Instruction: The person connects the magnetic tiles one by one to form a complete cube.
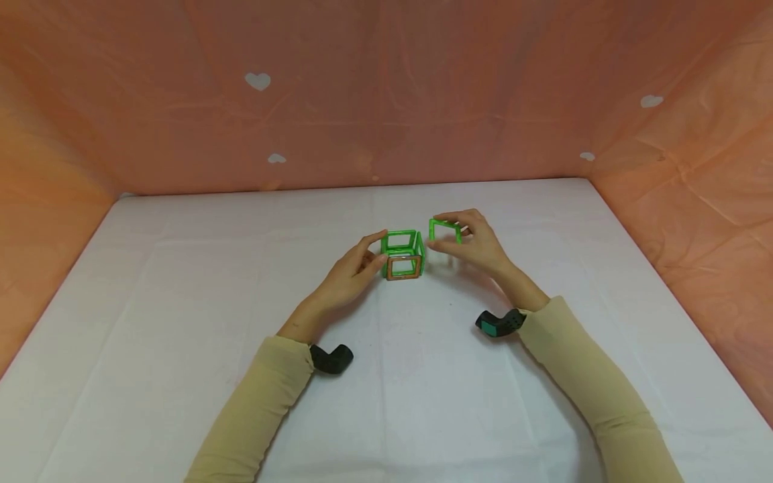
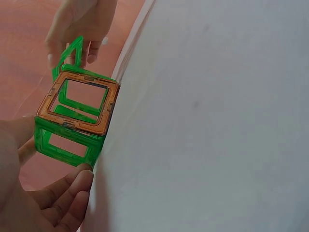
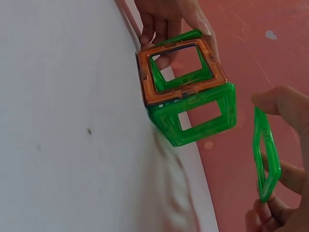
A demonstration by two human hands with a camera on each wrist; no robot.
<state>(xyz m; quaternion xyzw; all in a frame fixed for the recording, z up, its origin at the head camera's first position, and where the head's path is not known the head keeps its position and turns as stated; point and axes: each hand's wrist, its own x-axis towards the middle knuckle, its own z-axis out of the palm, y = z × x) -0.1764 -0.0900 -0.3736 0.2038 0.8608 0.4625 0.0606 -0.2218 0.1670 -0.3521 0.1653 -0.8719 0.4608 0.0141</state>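
Note:
On the white tabletop stands a small box of square magnetic tiles (image 1: 401, 233), with green frames and an orange frame (image 2: 72, 125) on its front. My left hand (image 1: 347, 274) grips the box's left side, thumb at the front and a finger at the upper back edge. To the right of the box, my right hand (image 1: 474, 243) pinches a single green square tile (image 3: 273, 162) between thumb and fingers. That tile is tilted up and apart from the box in the right wrist view. Some of the box's far side is hidden behind its nearer frames.
The white cloth (image 1: 386, 402) covers the table. Orange-pink sheeting (image 1: 386, 100) with pale hearts rises at the back and both sides. Black wrist devices (image 1: 332, 360) sit at both sleeve cuffs.

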